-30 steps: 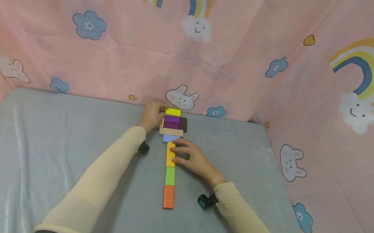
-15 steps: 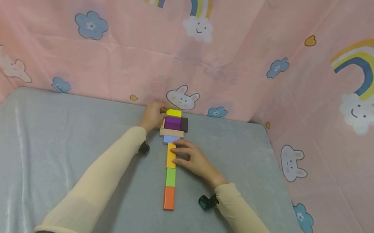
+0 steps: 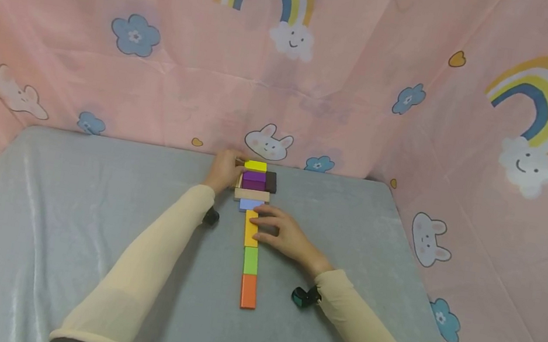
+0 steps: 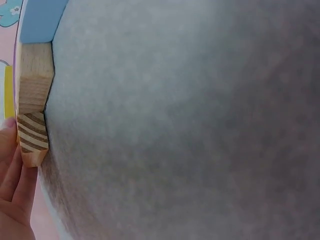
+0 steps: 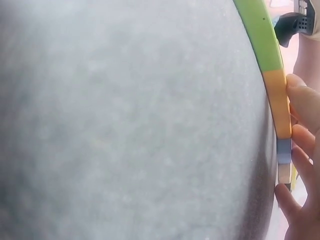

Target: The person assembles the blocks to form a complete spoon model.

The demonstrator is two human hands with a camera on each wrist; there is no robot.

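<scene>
A row of coloured blocks runs away from me down the table. Nearest lies an orange block (image 3: 248, 291), followed by a green block (image 3: 251, 260), a yellow-orange block (image 3: 250, 229) and a light blue block (image 3: 250, 205). Beyond it, a pale wooden block (image 3: 251, 195) lies crosswise before purple blocks (image 3: 253, 180), a dark brown block (image 3: 271, 182) and a bright yellow block (image 3: 256, 166). At the far left corner, my left hand (image 3: 223, 169) pinches a wooden block with a striped end (image 4: 33, 132). My right hand (image 3: 290, 238) rests loosely spread fingertips on the yellow-orange and light blue blocks.
Grey cloth covers the table (image 3: 87, 214), its far edge just behind the yellow block. A pink printed curtain (image 3: 168, 96) hangs behind and along the right side. Each wrist wears a black camera (image 3: 305, 297) close over the cloth.
Both hands and the blocks keep their places against each other. The whole head view has shifted very slightly.
</scene>
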